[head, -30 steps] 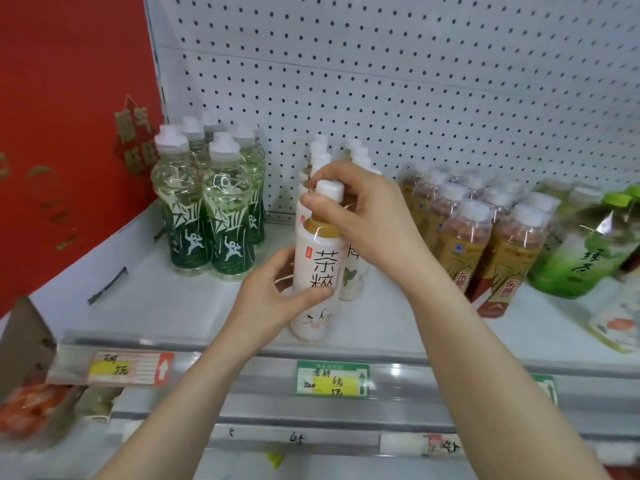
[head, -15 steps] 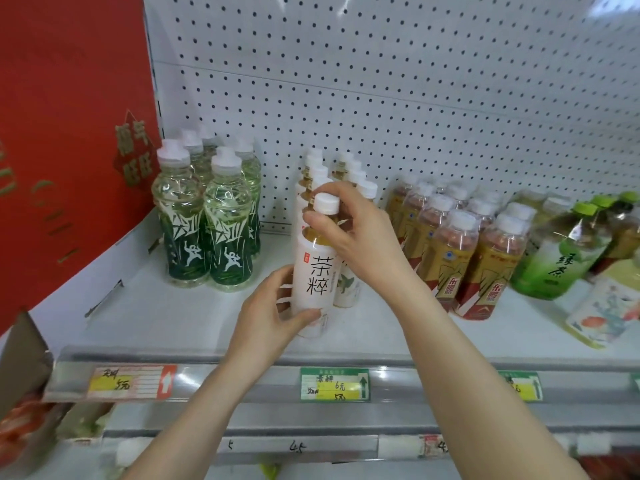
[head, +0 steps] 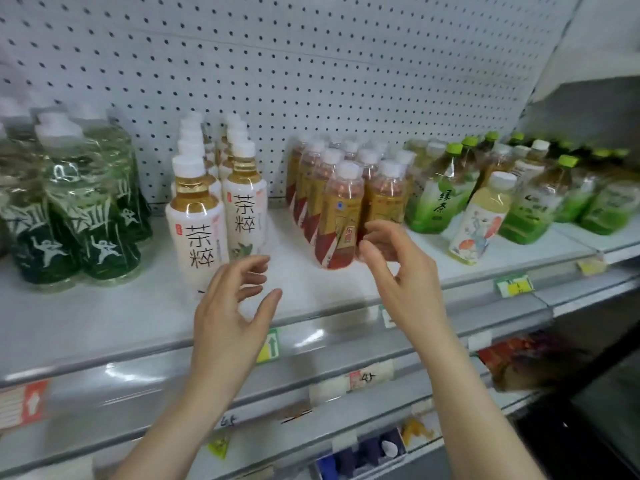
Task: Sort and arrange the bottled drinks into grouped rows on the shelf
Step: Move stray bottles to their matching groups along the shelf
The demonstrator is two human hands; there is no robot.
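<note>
Red-labelled bottle (head: pixel 337 216) beside right hand (head: pixel 398 271); left hand (head: pixel 235 306) lower, both empty, half-curled; likely needed low grip, kept upright, label forward.

- Free: bare front strip of shelf (head: pixel 104 317), full width, btwn bottle fronts and edge. Left hand (head: pixel 235 306) and right hand (head: pixel 398 268) hover over it, holding nothing.
- Free: lane btwn white-label tea rows (head: pixel 196 220) and amber bottle block (head: pixel 341 216), open back to pegboard (head: pixel 346 64).
- Narrower gap: dark-green bottles (head: pixel 86 209) vs white-label tea rows.
- Obstacle, right side: lone pale bottle (head: pixel 481 223) standing fwd of green tea group (head: pixel 440 199).
- Rear: closed by pegboard.
</note>
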